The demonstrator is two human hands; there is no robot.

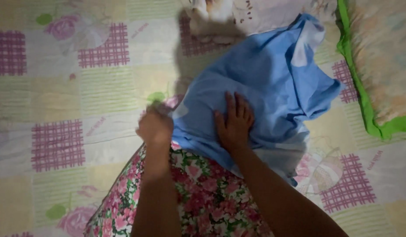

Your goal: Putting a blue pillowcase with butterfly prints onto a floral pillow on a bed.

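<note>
I see my right hand [234, 124] lying flat, palm down, on a light blue cloth [273, 83], fingers spread and pointing up the frame — it presses the fabric and grips nothing. The forearm runs in from the lower right, crossing over my lap. My left hand [155, 126] is curled into a loose fist at the cloth's left edge, knuckles toward the camera; it looks pinched on the blue cloth's corner, though the blur there leaves the exact grip hard to read. That forearm rises almost straight up from the bottom of the frame.

The blue cloth lies bunched on the bed, its lower edge draped over my floral-print garment [198, 197] and its upper part reaching toward a pale patterned bundle [255, 13] at the top. Under everything is a patchwork bedsheet [80, 87] with pink checks and rose prints. A green-edged pillow [378, 66] sits at the right, just beside the cloth.
</note>
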